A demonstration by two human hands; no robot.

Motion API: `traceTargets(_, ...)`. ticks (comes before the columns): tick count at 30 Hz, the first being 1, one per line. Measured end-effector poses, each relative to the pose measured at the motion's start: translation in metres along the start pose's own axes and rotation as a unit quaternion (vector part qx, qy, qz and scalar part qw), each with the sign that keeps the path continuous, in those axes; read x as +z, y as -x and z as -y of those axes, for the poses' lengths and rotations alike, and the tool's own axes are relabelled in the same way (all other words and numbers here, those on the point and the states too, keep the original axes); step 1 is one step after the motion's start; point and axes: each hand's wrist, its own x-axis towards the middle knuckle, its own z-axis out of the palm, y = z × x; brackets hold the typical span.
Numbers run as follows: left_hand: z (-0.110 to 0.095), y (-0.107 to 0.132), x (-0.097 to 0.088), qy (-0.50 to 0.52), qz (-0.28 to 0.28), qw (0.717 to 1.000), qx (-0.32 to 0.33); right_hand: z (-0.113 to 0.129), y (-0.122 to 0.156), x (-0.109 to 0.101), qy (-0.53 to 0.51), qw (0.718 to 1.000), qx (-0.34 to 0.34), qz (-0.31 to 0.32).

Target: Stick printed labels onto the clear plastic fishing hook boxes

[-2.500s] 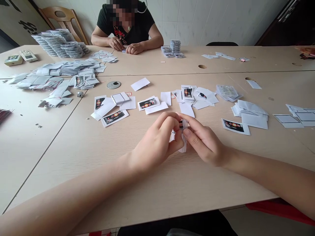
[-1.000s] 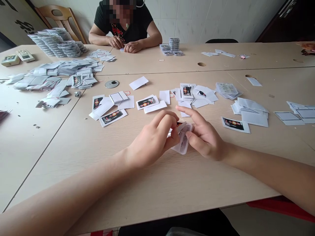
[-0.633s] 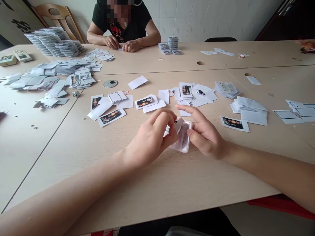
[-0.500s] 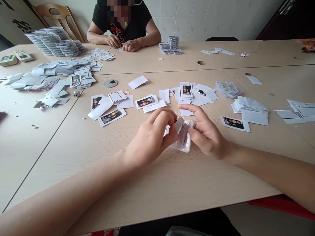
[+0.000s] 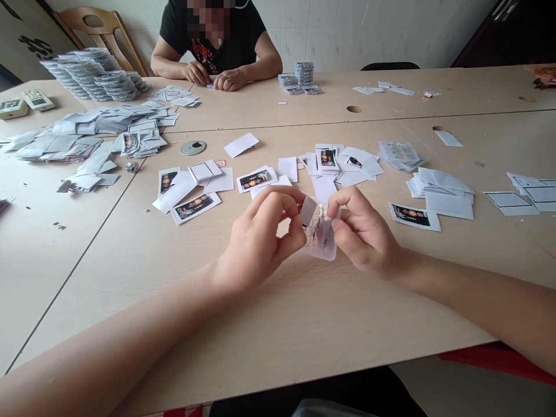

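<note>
Between my hands is a small clear plastic box (image 5: pixel 322 246), tilted, with small dark things showing through it. My left hand (image 5: pixel 264 240) pinches a small whitish paper slip (image 5: pixel 308 211) at the box's upper left. On the right, my right hand (image 5: pixel 362 231) grips the box's upper right edge between thumb and bent index finger. What the left fingers touch behind the slip is partly hidden. Just beyond the hands lie white paper packets, some with a black printed label (image 5: pixel 254 179).
Across the table (image 5: pixel 260 336) a person (image 5: pixel 212 46) sits with both hands together. A large pile of packets (image 5: pixel 113 121) and stacked clear boxes (image 5: pixel 91 72) stand at the left. Flat clear boxes (image 5: pixel 399 153) and white packets (image 5: pixel 447 191) lie to the right. A metal disc (image 5: pixel 193 148) lies left of centre.
My right index finger, stretched out before, has bent down onto the box's edge. The box has tilted and risen slightly. The slip in my left hand has shifted a little left and up.
</note>
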Motion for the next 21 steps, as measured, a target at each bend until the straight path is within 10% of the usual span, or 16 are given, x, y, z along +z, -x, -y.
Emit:
traceTargets(10,0.004,-0.001,0.003,0.012,-0.013,0.998,-0.052,0.000,-0.006,0.001,0.006,1.000,0.003,-0.029)
traceTargets(18,0.008,0.003,-0.003,0.046,0.158,0.983,0.078,-0.007,-0.010,-0.003,-0.128,0.987,0.097,0.006)
traceTargets(21,0.008,0.005,-0.001,0.115,0.129,0.981,0.087,-0.007,-0.010,-0.005,-0.129,0.987,0.096,0.002)
